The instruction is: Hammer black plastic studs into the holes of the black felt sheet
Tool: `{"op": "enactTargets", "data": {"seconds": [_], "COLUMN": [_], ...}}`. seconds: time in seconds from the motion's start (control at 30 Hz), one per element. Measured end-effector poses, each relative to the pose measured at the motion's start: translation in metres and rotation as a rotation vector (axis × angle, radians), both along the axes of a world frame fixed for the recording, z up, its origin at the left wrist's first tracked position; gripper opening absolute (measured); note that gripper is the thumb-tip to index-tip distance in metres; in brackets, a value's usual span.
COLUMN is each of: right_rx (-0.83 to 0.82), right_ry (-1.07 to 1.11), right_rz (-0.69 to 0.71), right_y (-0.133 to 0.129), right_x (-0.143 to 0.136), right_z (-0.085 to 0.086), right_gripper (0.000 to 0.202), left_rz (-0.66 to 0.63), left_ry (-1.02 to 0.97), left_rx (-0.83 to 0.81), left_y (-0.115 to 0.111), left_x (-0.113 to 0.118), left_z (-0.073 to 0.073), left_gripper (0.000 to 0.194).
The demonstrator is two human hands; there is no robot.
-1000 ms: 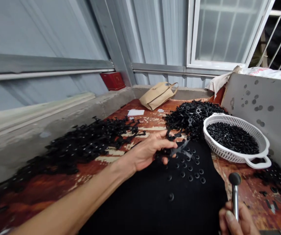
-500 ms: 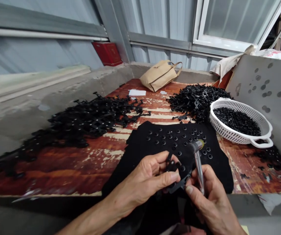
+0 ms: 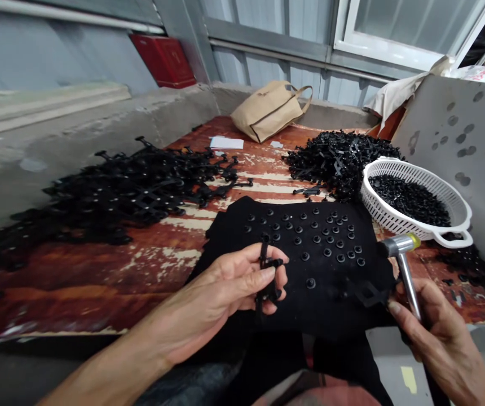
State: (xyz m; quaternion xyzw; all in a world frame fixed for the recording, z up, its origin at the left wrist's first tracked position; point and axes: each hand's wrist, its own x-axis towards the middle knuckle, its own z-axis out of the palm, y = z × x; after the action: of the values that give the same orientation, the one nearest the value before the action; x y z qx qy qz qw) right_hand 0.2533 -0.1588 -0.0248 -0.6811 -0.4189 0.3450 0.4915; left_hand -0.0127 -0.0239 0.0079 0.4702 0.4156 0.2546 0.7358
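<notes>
"Grips what, with the left hand [image 3: 221,287]?"
"Pinches small black linked parts [image 3: 268,290] between thumb and fingers, above the black cloth [image 3: 335,318]."
"And with the right hand [image 3: 441,332]?"
"Clasps a hammer [image 3: 410,287] near the white basket [image 3: 388,219], and seems to pinch a dark lattice strip [image 3: 369,295] over the cloth's right side."
"Brings both together?"
"No, holds them well apart, leaving many round studs [image 3: 311,283] in plain view on the cloth."
</notes>
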Motion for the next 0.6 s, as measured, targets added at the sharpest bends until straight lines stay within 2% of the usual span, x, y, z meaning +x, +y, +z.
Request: {"op": "enactTargets", "data": {"seconds": [0.07,0.2,0.33,0.4,0.47,0.5,0.6], "right_rx": [-0.017,0.057,0.08,0.106,0.135,0.124,0.036], "right_ry": [-0.006,-0.109,-0.309,-0.384,-0.353,-0.233,0.062], "right_rz": [-0.02,-0.066,-0.088,-0.165,-0.272,-0.246,-0.051], "right_y": [0.0,0.008,0.007,0.0,-0.007,-0.01,-0.004], "right_x": [0.011,0.026,0.033,0.023,0.003,-0.01,-0.048], "right_z": [-0.004,-0.01,-0.012,-0.008,0.0,0.004,0.014], "right_gripper": [0.027,0.025,0.022,0.018,0.015,0.017,0.029], "left_rz": [-0.035,-0.077,-0.036,0.004,0.024,0.024,-0.019], "left_ry": [0.018,0.023,0.018,0.015,0.004,-0.004,-0.034], "left_rx": [-0.029,-0.052,-0.018,-0.001,0.0,-0.007,-0.032], "left_y": [-0.001,-0.004,-0.003,-0.002,-0.003,-0.004,-0.013], "left_x": [0.003,0.008,0.008,0.008,0.009,0.011,0.022], "left_z": [-0.002,-0.006,-0.007,-0.006,-0.004,-0.004,-0.004], "left_gripper": [0.041,0.045,0.045,0.041,0.039,0.038,0.035]}}
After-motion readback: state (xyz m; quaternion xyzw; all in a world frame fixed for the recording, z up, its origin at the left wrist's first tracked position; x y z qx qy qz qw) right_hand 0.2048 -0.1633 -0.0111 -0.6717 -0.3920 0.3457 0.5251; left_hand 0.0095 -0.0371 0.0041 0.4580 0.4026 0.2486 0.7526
